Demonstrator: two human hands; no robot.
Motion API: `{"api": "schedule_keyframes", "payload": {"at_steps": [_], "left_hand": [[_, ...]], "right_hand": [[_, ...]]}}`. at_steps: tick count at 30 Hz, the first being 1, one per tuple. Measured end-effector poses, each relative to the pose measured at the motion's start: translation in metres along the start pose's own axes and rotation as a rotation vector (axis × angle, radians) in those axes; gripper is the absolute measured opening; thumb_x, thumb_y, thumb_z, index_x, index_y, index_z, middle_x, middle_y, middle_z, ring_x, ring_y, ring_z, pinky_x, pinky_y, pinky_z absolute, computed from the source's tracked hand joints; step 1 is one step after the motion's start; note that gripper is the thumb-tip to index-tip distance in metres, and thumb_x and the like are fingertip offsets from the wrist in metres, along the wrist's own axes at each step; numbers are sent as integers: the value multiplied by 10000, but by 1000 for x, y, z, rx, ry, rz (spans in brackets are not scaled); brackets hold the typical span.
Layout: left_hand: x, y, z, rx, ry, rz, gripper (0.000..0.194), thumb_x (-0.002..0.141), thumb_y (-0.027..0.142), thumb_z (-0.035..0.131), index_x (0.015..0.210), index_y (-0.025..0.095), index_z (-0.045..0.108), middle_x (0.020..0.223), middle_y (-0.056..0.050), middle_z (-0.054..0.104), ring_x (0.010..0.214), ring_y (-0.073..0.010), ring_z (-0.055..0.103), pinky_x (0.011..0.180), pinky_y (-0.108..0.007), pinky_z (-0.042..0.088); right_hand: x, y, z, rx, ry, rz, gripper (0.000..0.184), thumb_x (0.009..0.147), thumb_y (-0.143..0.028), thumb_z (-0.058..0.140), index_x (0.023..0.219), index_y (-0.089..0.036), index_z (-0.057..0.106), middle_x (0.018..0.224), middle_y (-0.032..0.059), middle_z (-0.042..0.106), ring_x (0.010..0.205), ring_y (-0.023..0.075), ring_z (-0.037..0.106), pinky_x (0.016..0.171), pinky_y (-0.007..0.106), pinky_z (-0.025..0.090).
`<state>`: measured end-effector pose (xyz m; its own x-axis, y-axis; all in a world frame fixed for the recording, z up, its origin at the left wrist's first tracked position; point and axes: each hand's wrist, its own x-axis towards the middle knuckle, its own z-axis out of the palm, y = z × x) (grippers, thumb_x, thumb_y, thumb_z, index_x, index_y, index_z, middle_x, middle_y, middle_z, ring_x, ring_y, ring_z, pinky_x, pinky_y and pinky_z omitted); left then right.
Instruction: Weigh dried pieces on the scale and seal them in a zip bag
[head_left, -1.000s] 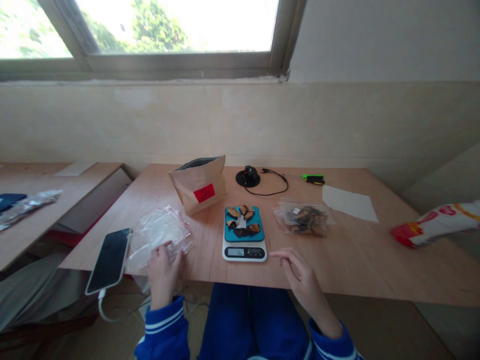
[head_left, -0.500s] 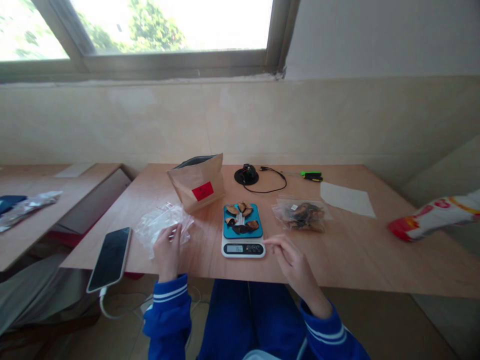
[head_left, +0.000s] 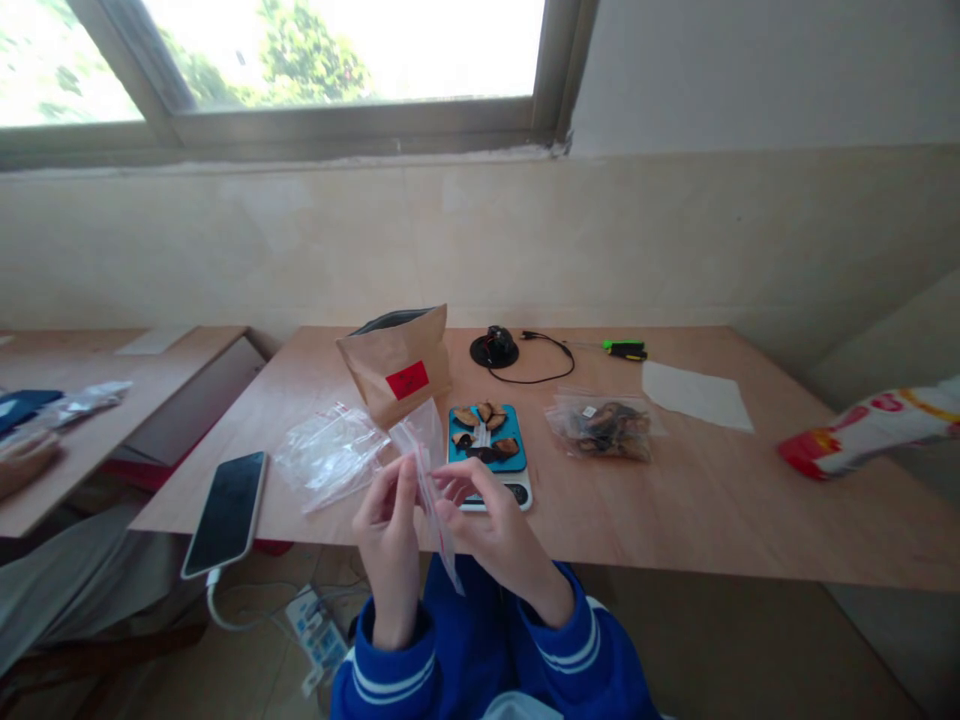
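Head view: a clear, flat, red-lined plastic zip bag (head_left: 436, 520) is between the left hand (head_left: 388, 522), which pinches it, and the right hand (head_left: 496, 520), whose bent fingers touch it, grip unclear.

Landmark: black round-based gadget (head_left: 495, 348) (exact kind too small to tell). Thin black cable (head_left: 553, 377) loops off its right side. Right of gadget, past the loop, green and black tool handles (head_left: 625, 349) lie close together. White sheet (head_left: 697, 396) further right of it, slightly forward; red-and-white packet (head_left: 870, 432) far right. Phone (head_left: 226, 510) well left and forward, white cord (head_left: 214, 602) plugged in. Window (head_left: 352, 50) above gadget, mostly leftward.
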<state>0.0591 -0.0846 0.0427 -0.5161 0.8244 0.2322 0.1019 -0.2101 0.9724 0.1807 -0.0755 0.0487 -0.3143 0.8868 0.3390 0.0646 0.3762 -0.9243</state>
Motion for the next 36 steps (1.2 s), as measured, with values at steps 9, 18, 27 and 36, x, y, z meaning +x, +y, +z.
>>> {"api": "schedule_keyframes", "payload": {"at_steps": [9,18,27,36], "left_hand": [[-16,17,10,-95,-295,60,258,933,445,455,849,216,538,784,-8,584,731,-129,602,671,-234,511],[-3,11,-2,310,-431,239,299,886,268,522,609,192,442,572,39,440,546,-95,445,527,-218,361],[22,23,-3,370,-283,553,64,864,263,543,851,204,522,1151,-86,519,1157,-228,499,992,-398,415],[67,24,18,401,-518,617,380,907,405,530,1259,261,543,1342,-87,525,1306,-260,429,1102,-502,283]], "right_hand": [[-13,2,1,-37,258,-29,144,904,-298,582,1037,-250,555,1059,41,660,964,159,641,835,276,527],[-7,14,-13,-130,485,20,98,943,-302,509,928,-217,556,920,53,711,807,162,679,737,290,542],[31,13,-63,-82,448,1,174,923,-396,528,928,-222,525,696,-18,579,537,106,550,491,231,447],[68,21,-79,-110,-62,61,281,851,-475,606,904,-200,635,640,-30,583,553,107,544,496,218,429]]}}
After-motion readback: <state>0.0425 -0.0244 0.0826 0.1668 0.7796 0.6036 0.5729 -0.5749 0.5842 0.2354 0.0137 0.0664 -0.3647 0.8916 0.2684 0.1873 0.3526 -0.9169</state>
